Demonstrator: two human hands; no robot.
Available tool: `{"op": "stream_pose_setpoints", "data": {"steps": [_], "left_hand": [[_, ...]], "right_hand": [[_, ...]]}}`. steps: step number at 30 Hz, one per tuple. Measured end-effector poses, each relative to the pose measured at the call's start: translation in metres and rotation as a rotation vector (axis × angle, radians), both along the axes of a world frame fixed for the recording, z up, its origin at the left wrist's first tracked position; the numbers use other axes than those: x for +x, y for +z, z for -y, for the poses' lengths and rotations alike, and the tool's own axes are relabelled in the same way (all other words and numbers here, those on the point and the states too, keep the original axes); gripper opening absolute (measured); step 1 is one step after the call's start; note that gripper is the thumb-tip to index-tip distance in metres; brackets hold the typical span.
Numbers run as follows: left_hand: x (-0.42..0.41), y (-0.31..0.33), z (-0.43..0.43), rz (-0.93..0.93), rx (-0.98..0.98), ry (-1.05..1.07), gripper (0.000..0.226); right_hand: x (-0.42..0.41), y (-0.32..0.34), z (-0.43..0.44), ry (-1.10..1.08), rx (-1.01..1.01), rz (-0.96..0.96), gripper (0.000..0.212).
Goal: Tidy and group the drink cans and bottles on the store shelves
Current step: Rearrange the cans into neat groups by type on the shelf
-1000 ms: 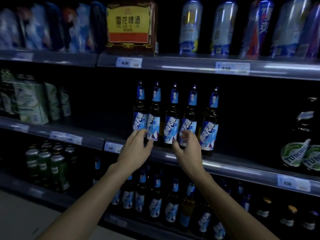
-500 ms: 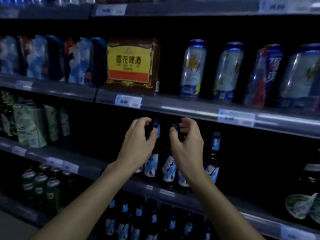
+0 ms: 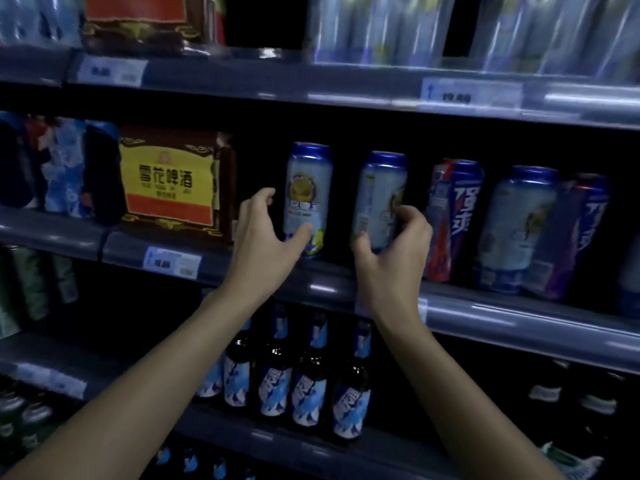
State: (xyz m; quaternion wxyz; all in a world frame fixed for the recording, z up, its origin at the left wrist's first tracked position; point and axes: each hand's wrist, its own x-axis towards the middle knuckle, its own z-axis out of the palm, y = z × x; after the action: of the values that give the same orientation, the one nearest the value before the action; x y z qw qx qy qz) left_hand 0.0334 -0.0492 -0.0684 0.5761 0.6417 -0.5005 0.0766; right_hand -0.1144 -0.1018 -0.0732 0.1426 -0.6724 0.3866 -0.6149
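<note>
While the bottle row (image 3: pixel 294 386) on the lower shelf (image 3: pixel 519 323) looks lined up, the can shelf (image 3: pixel 329 285) above is only part-sorted: red-blue cans (image 3: pixel 453 216) and pale cans (image 3: pixel 516 230) alternate at right. Left hand (image 3: pixel 266 244) is open, cupped beside the left pale can (image 3: pixel 306 192), thumb touching it. Right hand (image 3: pixel 391 258) grips the second pale can (image 3: pixel 379 199) low. Grouping mostly left, by the look of it.

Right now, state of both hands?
Left hand: open, curled beside the left pale can, thumb at its base.
Right hand: closing around the next pale can; firm grip cannot be told.
</note>
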Motion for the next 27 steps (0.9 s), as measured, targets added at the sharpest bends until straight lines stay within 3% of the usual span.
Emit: {"op": "stream_pose_setpoints", "data": {"steps": [8, 16, 24, 27], "left_hand": [[-0.003, -0.018, 0.026, -0.014, -0.023, 0.068, 0.081], [-0.001, -0.01, 0.032, -0.041, -0.021, 0.017, 0.069], [0.002, -0.007, 0.029, -0.088, 0.019, -0.024, 0.047], [0.0, -0.006, 0.031, -0.07, 0.022, -0.029, 0.044]], "right_hand": [[-0.003, -0.012, 0.021, 0.015, 0.018, -0.002, 0.064], [0.002, -0.003, 0.022, -0.025, 0.105, -0.046, 0.065], [-0.002, 0.004, 0.02, -0.019, 0.181, -0.092, 0.044], [0.001, 0.006, 0.021, -0.05, 0.173, -0.12, 0.051]]}}
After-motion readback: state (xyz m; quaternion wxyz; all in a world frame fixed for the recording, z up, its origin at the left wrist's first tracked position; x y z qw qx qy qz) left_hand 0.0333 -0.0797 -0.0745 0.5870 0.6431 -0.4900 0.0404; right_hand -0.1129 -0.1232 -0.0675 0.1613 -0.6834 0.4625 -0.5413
